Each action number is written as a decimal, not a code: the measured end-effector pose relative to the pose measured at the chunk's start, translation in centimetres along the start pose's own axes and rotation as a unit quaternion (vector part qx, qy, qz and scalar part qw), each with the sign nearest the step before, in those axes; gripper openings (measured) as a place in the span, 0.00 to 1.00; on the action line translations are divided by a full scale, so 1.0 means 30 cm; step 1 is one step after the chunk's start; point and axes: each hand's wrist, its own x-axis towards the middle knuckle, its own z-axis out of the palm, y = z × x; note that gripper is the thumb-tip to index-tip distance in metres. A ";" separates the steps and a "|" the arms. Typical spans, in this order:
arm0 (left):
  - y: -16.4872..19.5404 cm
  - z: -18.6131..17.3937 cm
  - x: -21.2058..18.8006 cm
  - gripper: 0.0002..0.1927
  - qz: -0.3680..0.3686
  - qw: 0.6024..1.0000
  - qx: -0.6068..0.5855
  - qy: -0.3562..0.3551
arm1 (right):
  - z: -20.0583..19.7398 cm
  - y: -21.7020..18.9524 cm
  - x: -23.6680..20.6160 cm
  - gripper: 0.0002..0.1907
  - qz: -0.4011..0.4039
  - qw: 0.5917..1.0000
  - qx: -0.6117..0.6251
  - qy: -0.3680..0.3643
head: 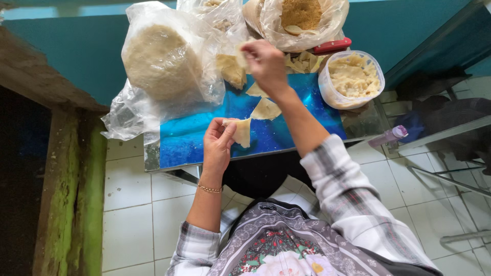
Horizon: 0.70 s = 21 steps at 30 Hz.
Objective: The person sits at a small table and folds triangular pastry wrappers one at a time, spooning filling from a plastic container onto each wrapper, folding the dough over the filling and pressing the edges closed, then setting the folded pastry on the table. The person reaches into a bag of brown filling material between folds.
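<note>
At the desk's left edge a bagged stack of round wrappers (161,61) is kept. Near the front edge, a folded dough triangle (242,131) is pinched in the left hand (219,144), grip clamped; its seam is best pressed evenly. Farther back, the right hand (266,64) is closed on a wrapper piece (241,55), beside the tub of filling (353,77).

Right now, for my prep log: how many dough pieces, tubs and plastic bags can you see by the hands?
Dough pieces: 3, one in the left hand at, two on the blue mat at and
Round tubs: 1
Plastic bags: 3
Total: 7
</note>
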 end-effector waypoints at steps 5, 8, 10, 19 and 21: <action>0.005 -0.012 0.004 0.06 0.001 0.999 -0.032 0.021 | 0.087 -0.013 0.028 0.11 -0.119 0.976 -0.180 -0.039; -0.022 -0.009 0.020 0.07 0.015 0.998 -0.056 0.025 | -0.030 -0.013 -0.039 0.07 0.022 0.995 0.099 -0.015; -0.042 -0.012 0.038 0.07 0.030 0.998 -0.037 0.031 | -0.099 -0.045 -0.103 0.06 0.102 0.984 0.127 -0.067; -0.047 -0.021 0.033 0.07 0.034 0.999 -0.010 -0.018 | -0.080 -0.275 -0.433 0.18 0.058 0.986 0.102 -0.121; -0.028 -0.028 0.031 0.06 0.014 0.999 -0.026 -0.024 | -0.061 -0.240 -0.446 0.15 0.149 0.963 0.186 -0.123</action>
